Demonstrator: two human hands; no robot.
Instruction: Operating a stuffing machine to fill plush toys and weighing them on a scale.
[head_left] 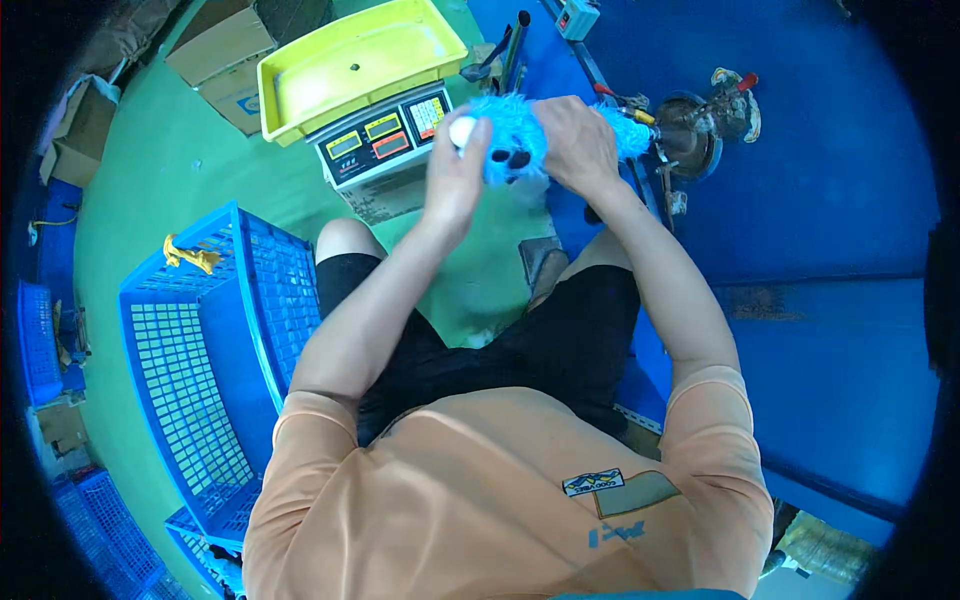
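Observation:
A fluffy blue plush toy (515, 135) with a white eye and black mouth is held between both hands above my knees. My left hand (455, 170) grips its left end near the white eye. My right hand (578, 142) wraps over its right side, where the blue fur reaches toward a round metal nozzle fixture (690, 135) on the blue machine. Both hands touch the toy.
A weighing scale (385, 140) with a yellow tray (350, 60) stands on the green floor ahead. A blue plastic crate (200, 340) sits at my left with a yellow scrap on its rim. Cardboard boxes (225, 50) lie at top left. A blue machine table (820, 200) fills the right.

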